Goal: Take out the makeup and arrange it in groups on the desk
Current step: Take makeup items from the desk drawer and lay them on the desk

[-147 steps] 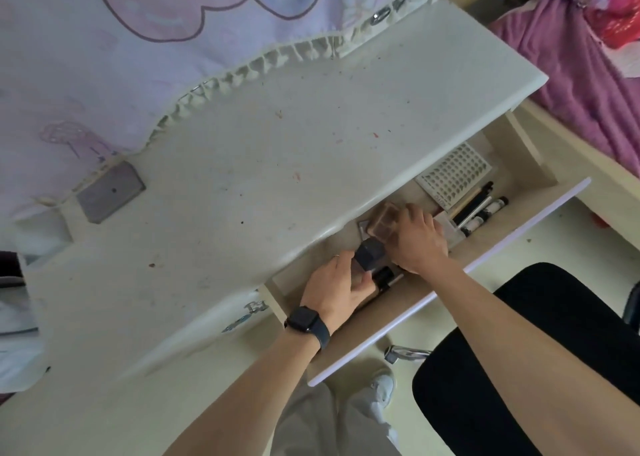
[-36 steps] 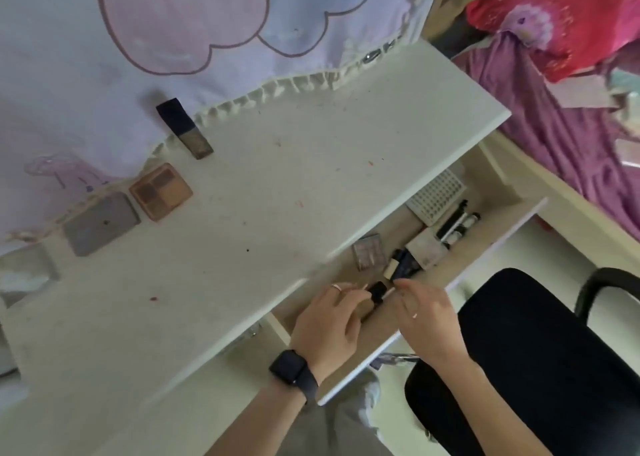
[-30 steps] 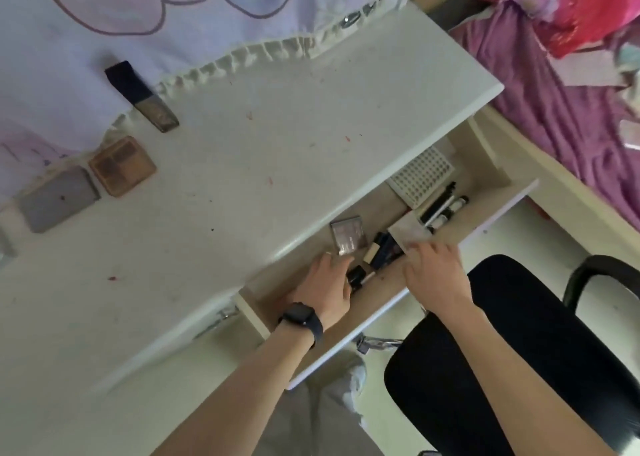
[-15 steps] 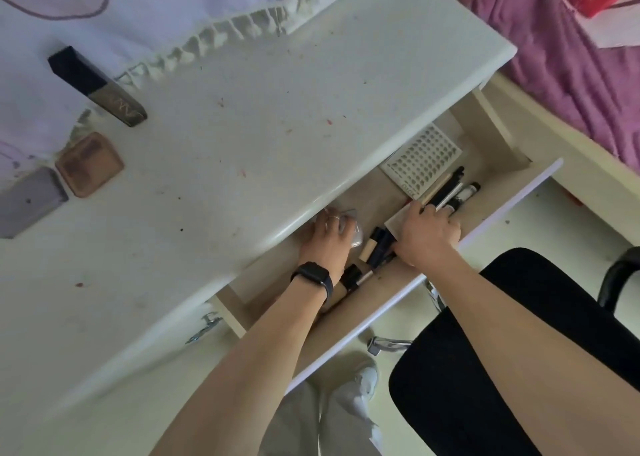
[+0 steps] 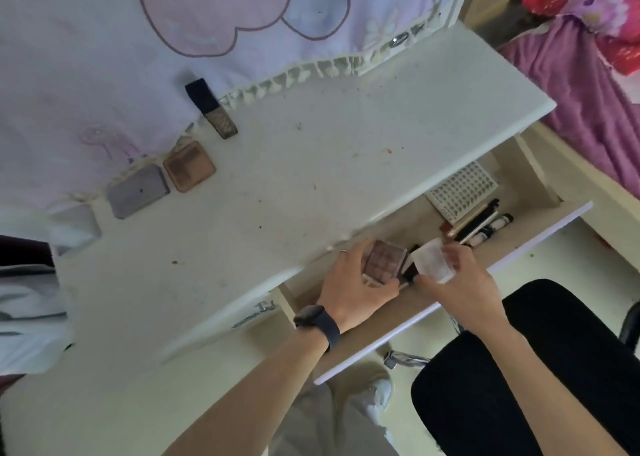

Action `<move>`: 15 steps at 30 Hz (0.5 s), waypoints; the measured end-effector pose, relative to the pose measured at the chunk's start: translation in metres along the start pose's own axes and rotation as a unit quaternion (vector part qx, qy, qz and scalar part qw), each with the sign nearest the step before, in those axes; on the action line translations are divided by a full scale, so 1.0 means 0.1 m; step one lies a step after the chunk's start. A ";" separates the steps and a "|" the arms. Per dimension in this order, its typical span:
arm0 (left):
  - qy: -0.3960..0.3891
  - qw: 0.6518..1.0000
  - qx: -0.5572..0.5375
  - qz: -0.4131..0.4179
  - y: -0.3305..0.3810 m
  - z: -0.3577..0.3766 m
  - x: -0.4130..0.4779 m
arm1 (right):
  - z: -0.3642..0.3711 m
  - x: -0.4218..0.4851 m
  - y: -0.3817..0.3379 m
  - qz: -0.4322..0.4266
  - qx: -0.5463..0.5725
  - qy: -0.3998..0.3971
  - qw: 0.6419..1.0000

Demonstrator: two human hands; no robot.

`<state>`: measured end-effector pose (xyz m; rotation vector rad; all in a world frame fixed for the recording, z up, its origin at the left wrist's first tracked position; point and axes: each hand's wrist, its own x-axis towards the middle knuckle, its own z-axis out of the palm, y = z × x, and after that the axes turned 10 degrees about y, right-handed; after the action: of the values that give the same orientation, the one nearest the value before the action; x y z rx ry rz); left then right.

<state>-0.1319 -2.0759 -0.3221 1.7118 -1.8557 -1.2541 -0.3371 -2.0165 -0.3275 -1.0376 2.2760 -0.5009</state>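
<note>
My left hand [image 5: 353, 284] grips a clear eyeshadow palette [image 5: 384, 260] with mauve pans, held just above the open drawer [image 5: 460, 272]. Beside it, my right hand [image 5: 457, 275] holds a frosted white case [image 5: 433, 260]. Several pens and tubes [image 5: 479, 225] and a white dotted sheet [image 5: 462, 192] lie in the drawer's right half. On the white desk [image 5: 329, 185], at the back left, lie a grey palette [image 5: 136, 191], a brown palette [image 5: 188, 166] and a dark foundation bottle [image 5: 211, 107].
A lilac cloth with a fringe [image 5: 207, 23] covers the back of the desk. A black chair [image 5: 519, 362] stands under my right arm. A bed with purple and red bedding [image 5: 595, 75] is at the right. The drawer front [image 5: 450, 300] juts out toward me.
Both hands were reaching into the drawer. Now the left has lifted out the eyeshadow palette and the right has lifted out the white case.
</note>
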 end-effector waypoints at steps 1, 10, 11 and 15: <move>0.018 1.000 -0.020 -0.005 -0.02 -0.15 -0.08 | 0.04 -0.13 -0.07 -0.004 0.021 0.003 1.000; 0.275 0.957 -0.032 -0.084 -0.70 -1.66 -0.35 | 0.75 -0.87 -1.12 -0.142 0.102 -0.063 0.983; 0.307 0.946 -0.016 -0.104 -0.84 -1.85 -0.35 | 0.86 -0.87 -1.29 -0.170 0.087 -0.070 0.979; 0.396 0.899 0.042 -0.181 -1.42 -2.51 -0.40 | 1.32 -0.90 -1.99 -0.262 0.047 -0.096 0.959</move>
<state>0.1527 -2.1192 -0.2764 2.2250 -1.1460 -0.4234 -0.0943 -2.0845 -0.2871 -1.5726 1.7785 -0.6766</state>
